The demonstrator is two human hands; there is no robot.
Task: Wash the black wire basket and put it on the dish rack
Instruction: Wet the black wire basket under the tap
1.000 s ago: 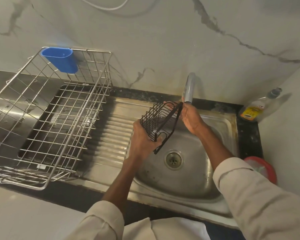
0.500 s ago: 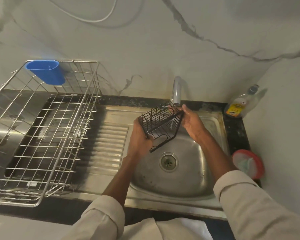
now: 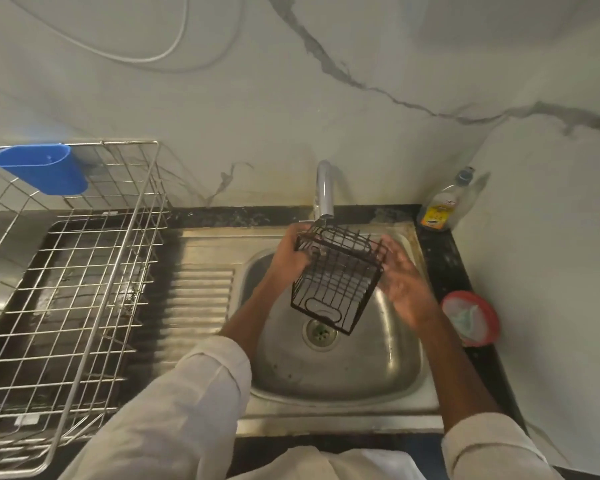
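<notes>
The black wire basket (image 3: 336, 278) hangs tilted over the steel sink bowl (image 3: 378, 362), its top edge right under the tap spout (image 3: 324, 188). My left hand (image 3: 288, 254) grips its upper left corner with curled fingers. My right hand (image 3: 400, 282) lies against the basket's right side with the fingers spread and fairly straight. The big steel wire dish rack (image 3: 70, 271) stands on the left of the counter, empty apart from a blue plastic holder (image 3: 42, 171) hooked on its back rim.
A ribbed steel drainboard (image 3: 201, 296) lies between rack and bowl. A dish soap bottle (image 3: 444, 202) stands in the back right corner. A red round tub (image 3: 471, 318) sits on the dark counter strip right of the sink. The marble wall is close behind.
The basket has turned and risen under the tap, now more upright. My left hand shifted from its lower side to the top left corner. My right hand moved to the right side.
</notes>
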